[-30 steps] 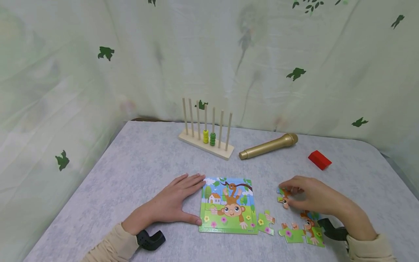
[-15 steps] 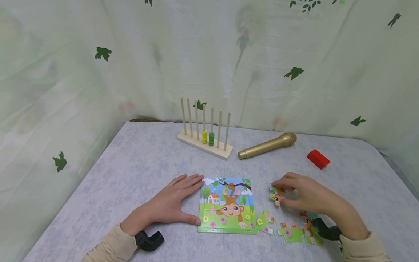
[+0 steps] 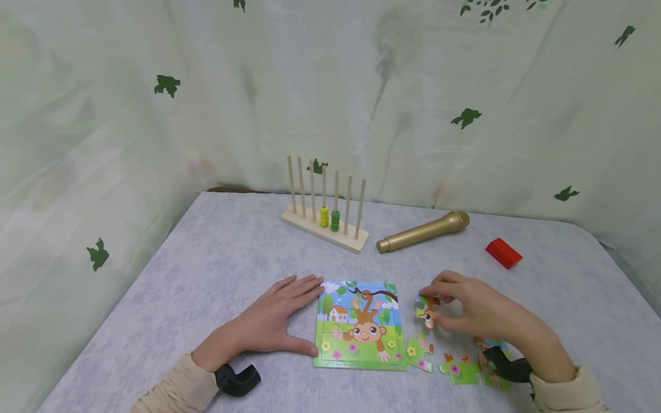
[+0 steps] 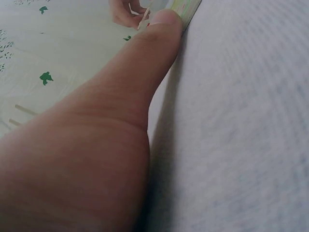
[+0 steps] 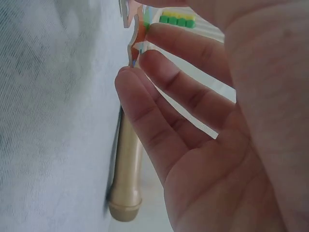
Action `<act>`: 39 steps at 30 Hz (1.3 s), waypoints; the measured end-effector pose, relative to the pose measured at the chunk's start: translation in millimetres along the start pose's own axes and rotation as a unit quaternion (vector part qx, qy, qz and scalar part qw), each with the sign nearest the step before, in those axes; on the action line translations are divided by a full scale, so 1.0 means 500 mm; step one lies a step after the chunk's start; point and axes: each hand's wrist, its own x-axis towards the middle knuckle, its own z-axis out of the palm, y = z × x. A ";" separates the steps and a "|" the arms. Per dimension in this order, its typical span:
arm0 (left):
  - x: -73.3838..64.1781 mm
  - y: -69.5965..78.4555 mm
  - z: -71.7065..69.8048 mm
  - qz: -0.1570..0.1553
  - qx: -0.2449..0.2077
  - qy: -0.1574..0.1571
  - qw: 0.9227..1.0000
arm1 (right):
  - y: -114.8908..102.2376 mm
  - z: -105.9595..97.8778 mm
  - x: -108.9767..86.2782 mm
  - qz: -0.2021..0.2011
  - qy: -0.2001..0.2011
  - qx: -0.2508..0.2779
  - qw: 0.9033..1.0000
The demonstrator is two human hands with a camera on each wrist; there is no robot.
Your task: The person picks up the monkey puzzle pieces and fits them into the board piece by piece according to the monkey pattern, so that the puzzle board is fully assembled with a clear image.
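My left hand point(image 3: 276, 321) lies with straight, spread fingers against the left edge of a square monkey picture puzzle board point(image 3: 335, 338). The thumb touches its lower left corner and the fingertips its upper left. In my right hand point(image 3: 480, 304) a puzzle piece point(image 3: 425, 314) with part of a monkey's face is pinched between thumb and fingers, tilted up just right of the board. The right wrist view shows the piece point(image 5: 137, 36) edge-on at the fingertips. Below lie a flower piece point(image 3: 419, 354) beside the board, a pink-flower piece point(image 3: 462, 371), and more pieces partly hidden under my right wrist.
Behind the board stands a wooden peg stand point(image 3: 322, 232) with yellow beads point(image 3: 324, 217) and green beads point(image 3: 335, 220). A gold microphone point(image 3: 423, 232) lies to its right, and a red block point(image 3: 504, 253) farther right. A patterned curtain point(image 3: 258, 103) hangs behind the table.
My right hand has moved left toward the board, carrying the pinched puzzle piece. The left hand stays at the board's left edge.
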 end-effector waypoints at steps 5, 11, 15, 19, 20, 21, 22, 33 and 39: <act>0.001 0.001 -0.001 -0.004 -0.004 -0.004 1.000 | -0.010 0.003 0.006 -0.003 -0.001 0.001 1.000; 0.002 0.001 -0.001 -0.018 -0.013 -0.015 1.000 | -0.019 0.007 0.019 -0.040 -0.005 0.005 0.999; 0.002 0.002 -0.003 -0.019 -0.010 -0.019 1.000 | -0.030 0.010 0.029 -0.052 -0.012 0.008 0.999; 0.003 0.004 -0.004 -0.021 -0.011 -0.022 0.999 | -0.044 0.013 0.037 -0.058 -0.017 0.013 0.998; 0.003 0.003 -0.003 -0.020 -0.012 -0.021 1.000 | -0.047 0.015 0.040 -0.061 -0.019 0.013 0.998; 0.003 0.003 -0.003 -0.021 -0.013 -0.021 0.999 | -0.050 0.016 0.043 -0.064 -0.019 0.013 0.998; 0.003 0.004 -0.003 -0.022 -0.014 -0.021 0.999 | -0.053 0.018 0.046 -0.067 -0.020 0.012 0.997; 0.002 0.003 -0.001 -0.016 -0.008 -0.013 1.000 | -0.080 0.039 0.077 -0.108 -0.017 0.009 0.994; 0.002 0.003 -0.004 -0.020 -0.013 -0.019 1.000 | -0.098 0.047 0.087 -0.103 -0.026 0.006 0.994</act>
